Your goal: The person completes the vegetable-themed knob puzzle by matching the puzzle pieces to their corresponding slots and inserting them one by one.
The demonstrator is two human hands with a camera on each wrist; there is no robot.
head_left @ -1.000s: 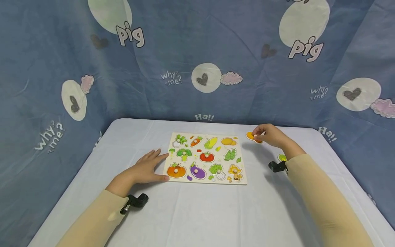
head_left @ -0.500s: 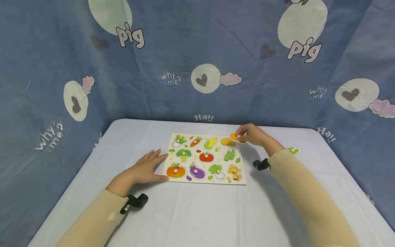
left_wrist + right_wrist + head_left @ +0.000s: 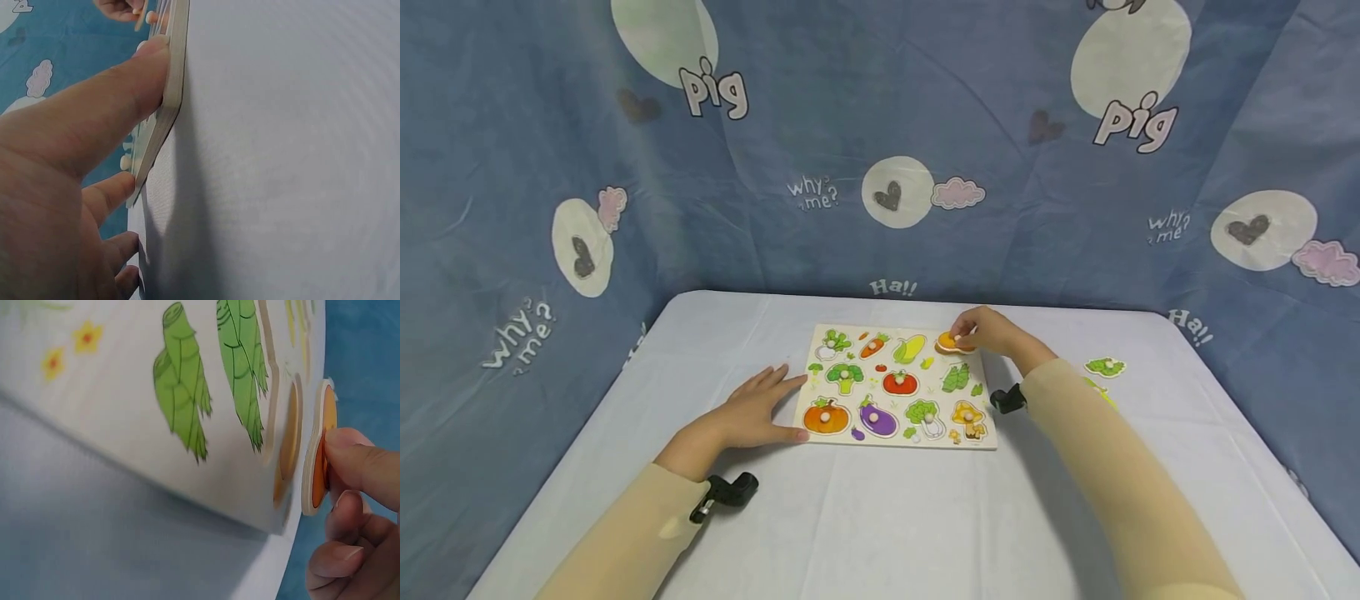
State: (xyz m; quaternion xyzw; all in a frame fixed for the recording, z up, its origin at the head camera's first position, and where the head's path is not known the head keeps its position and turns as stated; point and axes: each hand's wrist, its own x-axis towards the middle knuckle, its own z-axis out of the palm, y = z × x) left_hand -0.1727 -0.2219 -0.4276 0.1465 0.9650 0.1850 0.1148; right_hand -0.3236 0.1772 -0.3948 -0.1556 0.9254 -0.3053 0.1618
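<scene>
A wooden vegetable peg puzzle board (image 3: 880, 442) lies on the table. My left hand (image 3: 752, 412) is spread at its left side; in the left wrist view the thumb (image 3: 134, 78) rests on the board's edge and the index fingertip touches its corner. My right hand (image 3: 992, 332) pinches an orange puzzle piece (image 3: 319, 469) between thumb and fingers. That piece is over the potato-shaped recess (image 3: 288, 440) at the board's top right, tilted and slightly apart from it in the right wrist view. Its knob is hidden by the fingers.
A green pea-pod piece (image 3: 1105, 367) and a yellow-green piece (image 3: 1101, 390), partly behind the right sleeve, lie on the white tablecloth (image 3: 880, 525) at right. Knobbed pieces such as the tomato (image 3: 900, 383) and eggplant (image 3: 878, 422) sit in the board. A blue curtain (image 3: 1000, 233) hangs behind.
My right hand has carried the orange piece leftward from beyond the board's right edge to over its top right recess. The left hand stays put. The loose pieces at right have come into view.
</scene>
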